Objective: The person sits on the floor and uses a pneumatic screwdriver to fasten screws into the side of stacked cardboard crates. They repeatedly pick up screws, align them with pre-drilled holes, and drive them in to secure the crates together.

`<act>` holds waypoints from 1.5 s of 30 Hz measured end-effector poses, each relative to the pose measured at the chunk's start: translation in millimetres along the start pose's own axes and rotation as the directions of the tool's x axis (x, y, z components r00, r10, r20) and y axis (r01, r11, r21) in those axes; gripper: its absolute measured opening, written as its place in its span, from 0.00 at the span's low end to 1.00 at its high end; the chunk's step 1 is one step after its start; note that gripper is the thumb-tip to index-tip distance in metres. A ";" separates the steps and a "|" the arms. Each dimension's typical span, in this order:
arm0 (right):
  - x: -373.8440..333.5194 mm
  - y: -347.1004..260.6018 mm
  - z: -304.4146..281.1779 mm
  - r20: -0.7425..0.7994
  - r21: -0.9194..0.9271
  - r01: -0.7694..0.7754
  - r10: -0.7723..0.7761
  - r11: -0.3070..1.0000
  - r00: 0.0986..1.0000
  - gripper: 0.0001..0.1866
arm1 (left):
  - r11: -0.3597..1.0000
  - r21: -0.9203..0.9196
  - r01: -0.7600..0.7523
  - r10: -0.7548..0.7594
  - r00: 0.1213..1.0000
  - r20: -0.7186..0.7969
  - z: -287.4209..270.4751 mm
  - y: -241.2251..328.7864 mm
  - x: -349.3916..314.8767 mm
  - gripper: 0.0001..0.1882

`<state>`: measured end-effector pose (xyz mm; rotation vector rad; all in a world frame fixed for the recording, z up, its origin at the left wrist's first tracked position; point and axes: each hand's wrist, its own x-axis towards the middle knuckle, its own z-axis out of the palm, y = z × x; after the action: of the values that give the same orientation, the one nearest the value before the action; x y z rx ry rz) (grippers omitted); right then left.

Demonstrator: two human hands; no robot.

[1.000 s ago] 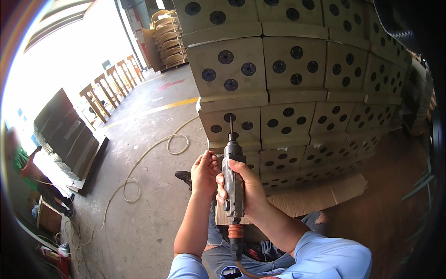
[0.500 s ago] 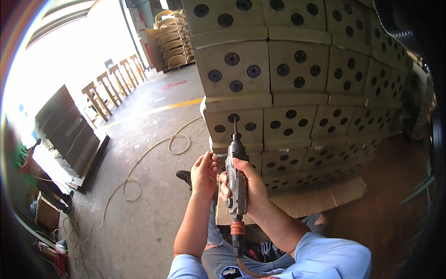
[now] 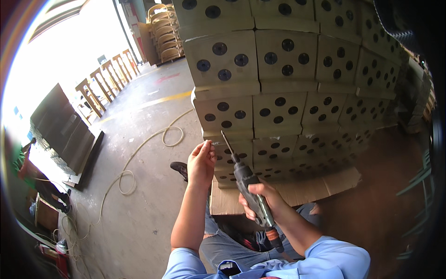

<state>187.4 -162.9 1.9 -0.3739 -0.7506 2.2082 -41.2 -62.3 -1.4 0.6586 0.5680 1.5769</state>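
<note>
My right hand (image 3: 265,201) is wrapped round a dark air screwdriver (image 3: 251,186) with an orange ring at its rear coupling. Its long thin bit (image 3: 227,142) points up and left, apart from the stacked panels. To the left, my left hand (image 3: 201,160) is raised with thumb and fingertips pinched together; whatever small thing they hold is too small to name. Ahead stands a tall stack of beige padded blocks (image 3: 222,63), whose faces carry groups of round black discs (image 3: 223,106). The bit's tip is below one group of discs in the nearest column.
Flattened cardboard (image 3: 283,193) lies under the stack by my knees. A pale hose (image 3: 139,149) loops across the floor at left. Farther left are a pallet of stacked boards (image 3: 62,128) and another person (image 3: 39,176). Wooden frames (image 3: 93,95) and stacked curved wooden parts (image 3: 165,35) stand farther back.
The screwdriver has drawn back from a black disc and tilted to the left, its rear end now farther right. My left hand has shifted slightly up, still pinched. The view has moved a little.
</note>
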 end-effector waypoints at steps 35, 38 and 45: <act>-33.9 -9.5 -10.7 0.001 0.113 0.002 -0.002 0.994 1.000 0.21 | 0.855 0.451 0.256 -0.365 0.915 0.172 71.1 -5.8 46.3 0.15; -17.4 -14.0 0.7 -0.024 0.162 0.045 -0.042 0.986 0.999 0.23 | 0.893 0.370 0.256 -0.326 0.935 0.139 83.7 -23.3 56.5 0.16; 6.5 -11.7 16.9 -0.068 0.202 0.112 -0.100 0.973 0.993 0.23 | 0.921 0.315 0.231 -0.279 0.954 0.115 85.6 -30.0 66.0 0.15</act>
<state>181.7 -158.5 22.1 -0.2855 -0.4936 2.1402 35.9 5.1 44.5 0.8902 0.7496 1.1918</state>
